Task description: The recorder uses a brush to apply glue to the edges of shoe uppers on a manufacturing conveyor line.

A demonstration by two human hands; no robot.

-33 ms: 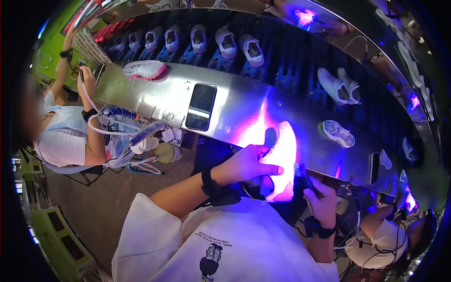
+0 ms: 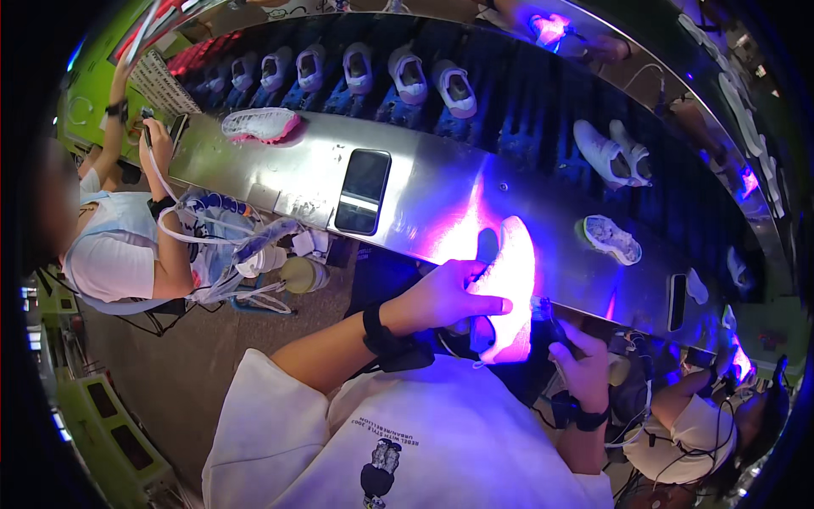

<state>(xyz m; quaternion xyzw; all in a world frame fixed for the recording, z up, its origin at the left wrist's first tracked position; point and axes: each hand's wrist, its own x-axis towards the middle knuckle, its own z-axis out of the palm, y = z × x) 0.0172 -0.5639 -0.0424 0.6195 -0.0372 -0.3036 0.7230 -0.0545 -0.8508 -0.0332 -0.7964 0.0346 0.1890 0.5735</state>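
A shoe [image 2: 514,284] stands toe up in front of me, its side glowing white and pink under violet light. My left hand [image 2: 445,297] grips it from the left, thumb laid across its side and fingers partly hidden behind it. The dark opening of the shoe faces that hand. To the right of the shoe, my right hand [image 2: 583,363] is closed around a slim dark tool [image 2: 555,322]. The tool's tip is beside the lit side of the shoe; whether they touch I cannot tell.
Beyond the metal bench [image 2: 305,174] runs a dark conveyor [image 2: 517,119] carrying several white shoes. On the bench lie a phone [image 2: 363,192], a pink-edged sole [image 2: 261,125], another sole [image 2: 612,241] and a second phone [image 2: 676,303]. Co-workers sit left [image 2: 127,246] and right [image 2: 682,424].
My right hand and the tool have shifted very slightly. The shoe and my left hand look almost the same.
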